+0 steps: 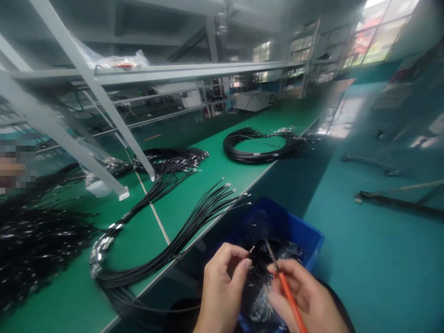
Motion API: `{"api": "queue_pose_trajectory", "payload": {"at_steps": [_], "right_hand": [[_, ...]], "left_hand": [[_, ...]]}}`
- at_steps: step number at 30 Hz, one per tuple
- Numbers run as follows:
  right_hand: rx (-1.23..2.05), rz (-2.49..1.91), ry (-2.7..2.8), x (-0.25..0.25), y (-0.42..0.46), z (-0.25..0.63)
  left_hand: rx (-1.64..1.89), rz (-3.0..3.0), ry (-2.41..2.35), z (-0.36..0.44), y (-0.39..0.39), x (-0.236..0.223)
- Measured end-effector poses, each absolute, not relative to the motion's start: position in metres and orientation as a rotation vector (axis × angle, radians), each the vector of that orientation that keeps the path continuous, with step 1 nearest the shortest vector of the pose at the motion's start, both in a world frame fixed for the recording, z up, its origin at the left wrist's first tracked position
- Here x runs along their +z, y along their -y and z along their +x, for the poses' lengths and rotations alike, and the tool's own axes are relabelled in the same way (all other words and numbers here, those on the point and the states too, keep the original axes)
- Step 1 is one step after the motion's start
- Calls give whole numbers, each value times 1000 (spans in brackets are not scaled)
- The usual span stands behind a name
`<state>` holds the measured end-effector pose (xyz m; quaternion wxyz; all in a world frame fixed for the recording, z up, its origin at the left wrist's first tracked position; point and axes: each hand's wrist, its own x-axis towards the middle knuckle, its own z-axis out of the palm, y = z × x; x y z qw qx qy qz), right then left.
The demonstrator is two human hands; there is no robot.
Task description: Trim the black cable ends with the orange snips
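Observation:
Over a blue bin (pixel 314 240), my left hand (pixel 225 277) pinches the end of a thin black cable (pixel 251 252) with a small metal tip between thumb and forefinger. My right hand (pixel 305 293) is closed round an orange-handled tool (pixel 290 296) with a slim metal shaft, which points up and away over the bin. I cannot tell what kind of tool it is. The shaft is apart from the cable tip. Beneath both hands, the bin holds a blurred jumble of dark pieces and clear plastic (pixel 260 303). To the left, a bundle of black cables (pixel 163 254) curves along the green bench.
The green bench (pixel 204 180) runs away to the right, bearing a coiled cable bundle (pixel 258 157) and more cables (pixel 173 159). A dark cable heap (pixel 41 249) lies left. White shelf posts (pixel 104 101) rise from the bench. Another person's blurred hand (pixel 12 169) shows at the left edge.

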<state>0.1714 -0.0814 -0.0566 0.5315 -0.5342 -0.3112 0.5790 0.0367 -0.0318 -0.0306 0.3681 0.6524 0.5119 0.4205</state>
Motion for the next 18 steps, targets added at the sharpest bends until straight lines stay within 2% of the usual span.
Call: {"api": "queue_pose_trajectory", "payload": {"at_steps": [5,12,18], "right_hand": [[1096,-1192,703,-40,72,168],[1191,-1081,596,-35,65,160],[1118,-1236,579,-32,59,155]], "left_hand": [[1083,1848,-1289,39,40,-26],[1098,2103,-1309,42,45,-35],[1123,2320,-1422,45,48,-40]]}}
